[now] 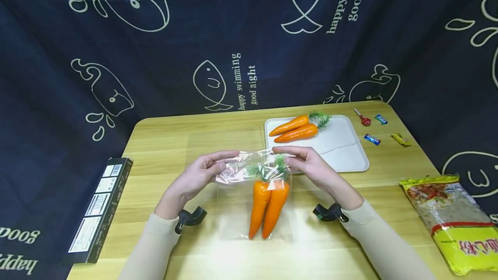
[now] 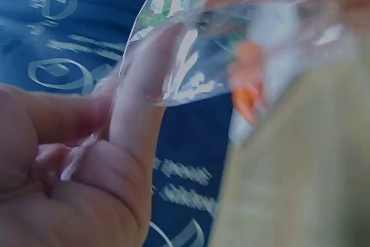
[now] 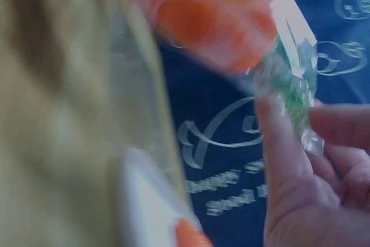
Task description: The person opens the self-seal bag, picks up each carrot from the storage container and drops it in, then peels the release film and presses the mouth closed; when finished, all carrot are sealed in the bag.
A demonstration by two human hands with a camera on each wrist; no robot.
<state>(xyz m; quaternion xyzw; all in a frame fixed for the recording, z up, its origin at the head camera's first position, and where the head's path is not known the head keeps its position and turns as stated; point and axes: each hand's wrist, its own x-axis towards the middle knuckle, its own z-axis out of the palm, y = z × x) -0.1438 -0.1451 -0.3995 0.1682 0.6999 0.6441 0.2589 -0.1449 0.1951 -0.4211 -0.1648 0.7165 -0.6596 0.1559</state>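
Observation:
Between the two hands, a clear plastic bag [image 1: 233,172] holds two orange carrots [image 1: 269,206] with green leafy tops, their tips pointing toward the person. My left hand [image 1: 198,174] pinches the bag's upper left edge between thumb and fingers. On the other side, my right hand [image 1: 311,165] grips the upper right corner, close by the leafy tops. In the right wrist view the crumpled plastic [image 3: 295,96] lies between thumb and fingers. The left wrist view has the clear film [image 2: 202,67] stretched over the index finger.
Behind the right hand, a white tray [image 1: 350,154] bears two more carrots [image 1: 295,129]. A red lollipop [image 1: 365,120] and several wrapped candies [image 1: 372,139] lie right of it. A yellow food packet [image 1: 451,224] rests at the right edge, a dark box [image 1: 101,211] at the left.

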